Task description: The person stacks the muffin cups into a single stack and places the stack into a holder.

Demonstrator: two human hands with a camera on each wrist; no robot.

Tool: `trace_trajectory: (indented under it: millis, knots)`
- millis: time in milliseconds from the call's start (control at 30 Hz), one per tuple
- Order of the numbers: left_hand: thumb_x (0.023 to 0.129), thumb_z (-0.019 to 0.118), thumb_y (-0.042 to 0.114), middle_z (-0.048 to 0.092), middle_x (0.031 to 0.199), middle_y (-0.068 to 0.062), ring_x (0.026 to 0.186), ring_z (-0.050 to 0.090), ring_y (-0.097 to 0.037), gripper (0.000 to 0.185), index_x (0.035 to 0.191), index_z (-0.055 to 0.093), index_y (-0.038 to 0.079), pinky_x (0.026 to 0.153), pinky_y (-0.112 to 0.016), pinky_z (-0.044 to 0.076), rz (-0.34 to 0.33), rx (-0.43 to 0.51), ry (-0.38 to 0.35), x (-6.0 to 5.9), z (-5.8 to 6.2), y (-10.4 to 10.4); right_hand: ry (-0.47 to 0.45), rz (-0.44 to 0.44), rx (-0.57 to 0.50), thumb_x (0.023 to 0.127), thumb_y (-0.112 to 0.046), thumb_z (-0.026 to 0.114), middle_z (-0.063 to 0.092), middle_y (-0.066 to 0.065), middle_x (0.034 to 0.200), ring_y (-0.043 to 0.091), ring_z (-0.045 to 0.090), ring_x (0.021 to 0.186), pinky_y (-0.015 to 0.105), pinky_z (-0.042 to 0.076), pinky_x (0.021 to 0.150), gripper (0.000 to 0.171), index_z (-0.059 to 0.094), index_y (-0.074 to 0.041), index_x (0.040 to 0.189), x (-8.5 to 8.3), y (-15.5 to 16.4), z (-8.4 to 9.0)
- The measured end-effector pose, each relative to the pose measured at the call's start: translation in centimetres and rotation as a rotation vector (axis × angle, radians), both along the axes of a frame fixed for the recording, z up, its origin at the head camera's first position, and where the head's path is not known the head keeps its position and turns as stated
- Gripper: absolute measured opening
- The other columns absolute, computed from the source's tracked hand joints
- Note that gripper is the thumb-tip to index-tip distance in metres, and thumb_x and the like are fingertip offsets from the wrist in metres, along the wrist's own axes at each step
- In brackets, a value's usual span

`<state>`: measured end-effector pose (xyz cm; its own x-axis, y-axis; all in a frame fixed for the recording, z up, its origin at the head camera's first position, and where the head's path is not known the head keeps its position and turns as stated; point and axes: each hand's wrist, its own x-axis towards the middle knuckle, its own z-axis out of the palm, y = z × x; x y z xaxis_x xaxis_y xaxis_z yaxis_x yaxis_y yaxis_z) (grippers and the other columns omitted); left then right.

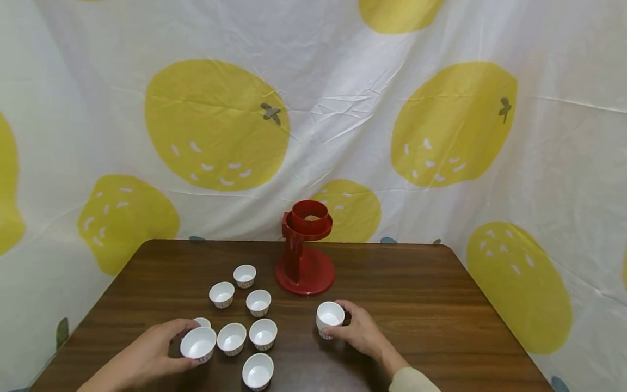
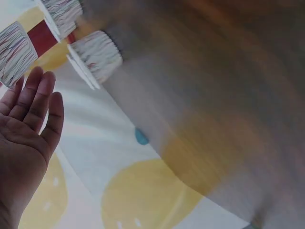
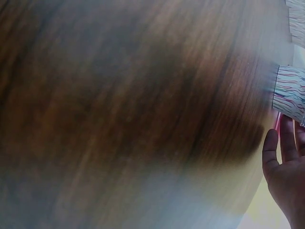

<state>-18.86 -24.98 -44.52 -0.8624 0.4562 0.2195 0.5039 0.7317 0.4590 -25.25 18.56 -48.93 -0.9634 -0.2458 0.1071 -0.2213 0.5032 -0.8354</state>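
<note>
Nine small paper cups sit on the wooden table [image 1: 441, 294] near a red stand [image 1: 303, 250]. The left hand [image 1: 147, 351] curls its fingers around one cup [image 1: 198, 344] at the front left. The right hand [image 1: 360, 329] grips another cup [image 1: 330, 319], just in front of the stand's base.

Just beyond the right hand [image 1: 360, 329] and the small white pleated paper cup [image 1: 330, 319] it grips, the red plastic stand with a ring top [image 1: 305, 256] blocks the way forward. Bare dark wooden table [image 1: 441, 305] lies open to that hand's right. Right of the left hand [image 1: 149, 354], gripping another white paper cup [image 1: 198, 344], a cluster of white paper cups [image 1: 247, 321] crowds the gap between the hands.
</note>
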Motion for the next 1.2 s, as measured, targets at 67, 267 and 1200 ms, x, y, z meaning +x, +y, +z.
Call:
trace_trajectory:
  millis: [67,267,1200]
  knots:
    - [0.075,0.086,0.040,0.066,0.107,0.005,0.091,0.058,-0.005,0.059,0.117,0.063,0.006,0.075,-0.031,0.051,-0.029,0.043,0.028,-0.5,0.3,0.5,0.002,-0.003,0.002,0.072,-0.025,0.089,0.067,0.004,0.108,0.023,0.058,0.105,0.045,0.042,0.095,0.068,0.059,0.001,0.127,0.0,0.0,0.0]
    - [0.076,0.086,0.032,0.067,0.102,0.006,0.086,0.059,-0.004,0.053,0.117,0.063,0.006,0.070,-0.032,0.052,-0.090,0.128,0.040,-2.0,1.5,2.3,0.007,-0.007,0.011,0.072,-0.025,0.089,0.067,0.003,0.107,0.023,0.058,0.104,0.045,0.041,0.095,0.068,0.059,0.000,0.127,-0.1,0.0,0.0]
    - [0.078,0.081,0.023,0.068,0.103,0.000,0.091,0.063,-0.015,0.048,0.119,0.063,0.005,0.081,-0.036,0.051,-0.119,0.053,0.017,-7.0,3.7,9.0,-0.005,-0.013,0.015,0.072,-0.025,0.089,0.067,0.002,0.106,0.022,0.058,0.104,0.043,0.042,0.094,0.066,0.060,0.000,0.126,-0.2,-0.1,0.0]
